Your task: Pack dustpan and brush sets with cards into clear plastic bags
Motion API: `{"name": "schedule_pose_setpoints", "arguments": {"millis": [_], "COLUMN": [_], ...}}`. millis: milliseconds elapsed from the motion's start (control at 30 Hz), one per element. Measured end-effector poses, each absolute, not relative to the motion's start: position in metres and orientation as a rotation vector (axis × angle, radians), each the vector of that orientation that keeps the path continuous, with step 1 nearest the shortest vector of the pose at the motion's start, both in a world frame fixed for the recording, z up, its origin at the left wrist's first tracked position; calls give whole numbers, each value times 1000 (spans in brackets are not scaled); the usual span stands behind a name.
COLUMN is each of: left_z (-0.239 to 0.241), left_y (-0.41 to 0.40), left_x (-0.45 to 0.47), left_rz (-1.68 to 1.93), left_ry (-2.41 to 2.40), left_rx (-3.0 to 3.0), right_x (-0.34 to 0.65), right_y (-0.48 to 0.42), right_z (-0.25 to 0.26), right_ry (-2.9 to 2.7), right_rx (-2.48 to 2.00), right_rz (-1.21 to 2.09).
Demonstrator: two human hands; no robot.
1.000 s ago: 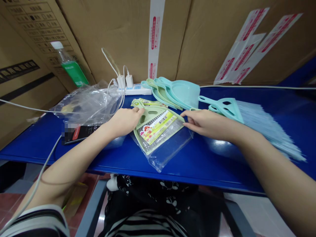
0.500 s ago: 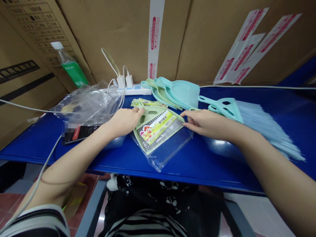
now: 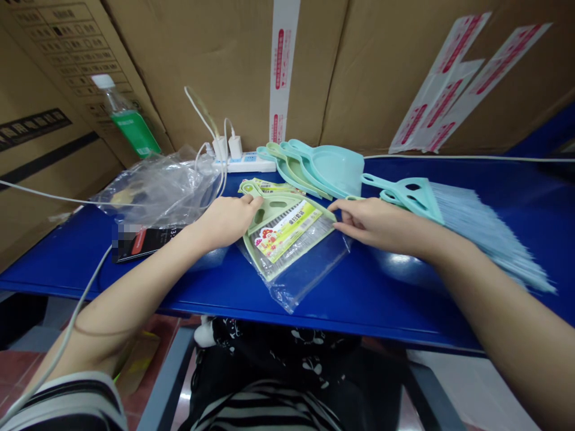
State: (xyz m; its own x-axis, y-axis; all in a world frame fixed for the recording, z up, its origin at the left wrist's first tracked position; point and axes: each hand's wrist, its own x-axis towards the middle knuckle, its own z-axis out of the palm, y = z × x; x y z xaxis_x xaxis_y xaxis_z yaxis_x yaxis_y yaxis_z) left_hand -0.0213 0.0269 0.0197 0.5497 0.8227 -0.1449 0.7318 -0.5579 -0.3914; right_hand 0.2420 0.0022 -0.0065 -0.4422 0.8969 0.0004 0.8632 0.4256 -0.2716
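On table [image 3: 359,293], bagged dustpan [image 3: 287,239] — dustpan stack [image 3: 332,167] behind, brushes [image 3: 471,221] right.

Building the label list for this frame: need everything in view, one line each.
bagged dustpan set: one, pale green in a clear bag, table centre
dustpan stack: several, teal and pale green, behind the set
brushes: at least two, teal handles, pale blue bristles, right
label cards: a few, yellow-green, under the set's handle
plastic bags: a heap, clear, left
phone: one, black, left front
power strip: one, white, two chargers plugged in, back
bottle: one, clear with green label, back left
cardboard boxes: several, brown, behind the table
table: one, blue
left hand: closed on the set's handle end
right hand: pinching the set's right corner
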Motion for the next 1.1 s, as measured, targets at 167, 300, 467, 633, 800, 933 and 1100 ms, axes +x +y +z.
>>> {"name": "schedule_pose_setpoints", "arguments": {"millis": [167, 300, 467, 633, 800, 933, 1100], "left_z": [20, 20, 20, 20, 20, 21, 20], "left_y": [27, 27, 27, 26, 25, 25, 26], "left_x": [-21, -22, -22, -22, -21, -21, -22], "left_rz": [463, 460, 446, 441, 456, 460, 462], "left_ry": [-1288, -1280, -1283, -1292, -1295, -1291, -1277], "left_rx": [-2493, -2490, -2504, -2515, -2504, -2505, -2500], "right_x": [243, 245, 251, 250, 250, 256, 259], "right_y": [1, 2, 5, 2, -4, -3, 2], "right_z": [-2, 0, -2, 1, 9, 8, 3], "right_ry": [-2438, -2454, -2466, -2427, -2294, -2429, -2553], "right_rx": [-1618, -1614, -1559, -1600, -1623, -1406, -1252], "right_rz": [484, 485, 395, 573, 826, 805, 516]}}
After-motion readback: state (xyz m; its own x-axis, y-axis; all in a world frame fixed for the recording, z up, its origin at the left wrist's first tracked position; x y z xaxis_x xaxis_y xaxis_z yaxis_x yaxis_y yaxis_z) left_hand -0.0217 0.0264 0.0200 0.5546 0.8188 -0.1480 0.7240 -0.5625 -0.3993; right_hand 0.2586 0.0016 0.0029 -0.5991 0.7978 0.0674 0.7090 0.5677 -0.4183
